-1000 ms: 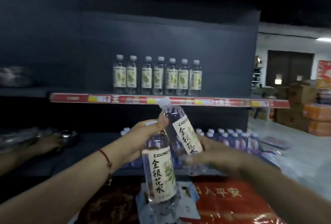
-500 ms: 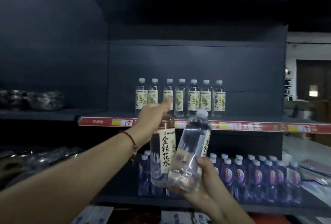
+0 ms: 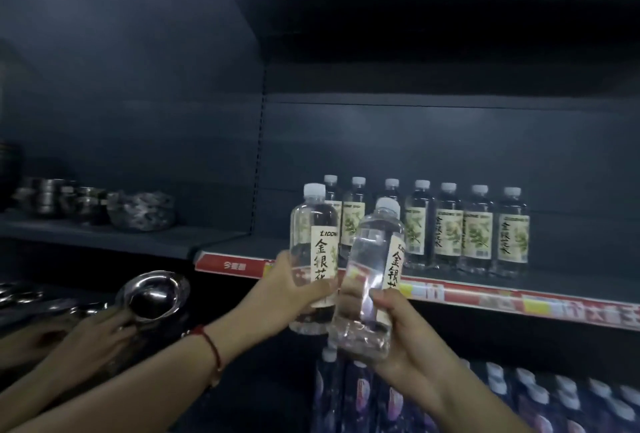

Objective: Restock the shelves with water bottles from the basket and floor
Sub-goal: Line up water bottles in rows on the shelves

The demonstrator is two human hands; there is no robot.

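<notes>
Shelving (image 3: 571, 280), dark grey, fills the view; its front edge carries a red price strip (image 3: 485, 295) with white and yellow characters too blurred to read. Row of seven water bottles (image 3: 446, 228) stands upright on that shelf, white caps, cream labels with a green sprig and vertical black characters; smaller print unreadable. Lower shelf holds purple-labelled bottles (image 3: 519, 398), white caps, writing not legible. Left bay holds metal bowls (image 3: 59, 198) and, lower down, one shiny bowl (image 3: 154, 294) under another person's hand (image 3: 100, 332).

Left bottle (image 3: 314, 242): upright, label reads "LIDON…" above 金银花 in black. Right bottle (image 3: 372, 280): tilted slightly left, label partly turned away, 金银 readable. The two bottles touch or nearly touch at mid-height, both in front of the price strip and short of the shelf.

Versus half a second ago: view is closer to the shelf and both bottles sit higher, caps now level with the shelved row. Left hand then covered the cap; it now wraps the lower body.

Left hand (image 3: 291, 297): arm extended from lower left, red cord bracelet (image 3: 212, 351) on wrist, fingers curled round the left bottle. Right hand (image 3: 398, 332): reaches up from lower right, thumb across the front, clasping the right bottle's lower half.
</notes>
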